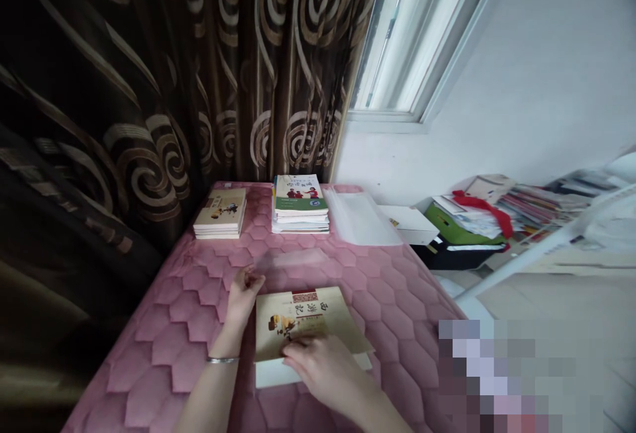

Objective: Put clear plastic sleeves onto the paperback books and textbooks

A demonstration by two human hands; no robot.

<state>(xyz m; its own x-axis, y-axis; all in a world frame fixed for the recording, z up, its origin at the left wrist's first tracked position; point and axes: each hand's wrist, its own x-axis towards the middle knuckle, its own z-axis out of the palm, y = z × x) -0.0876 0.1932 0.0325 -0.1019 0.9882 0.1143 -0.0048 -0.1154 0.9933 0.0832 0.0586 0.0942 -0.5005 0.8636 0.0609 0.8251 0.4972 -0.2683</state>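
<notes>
A cream paperback book (301, 320) with red and black lettering and a small painted figure lies on the pink quilted surface (163, 353). Its front cover stands slightly away from the white page block along the near edge. My right hand (328, 363) is closed on that cover near the edge, fingers bent over the picture. Just beyond the book's far left corner, my left hand (246, 287) pinches the end of a clear plastic sheet (293, 259), which is blurred and stretches rightward behind the book. A bracelet circles my left wrist.
At the back left sits a short stack of similar cream books (221, 213). Another stack with a green-and-white cover (301, 201) stands beside clear plastic sheets (365, 218). Dark patterned curtains (238, 69) hang behind. Right of the bed are a white box (410, 224) and piled papers (467, 214).
</notes>
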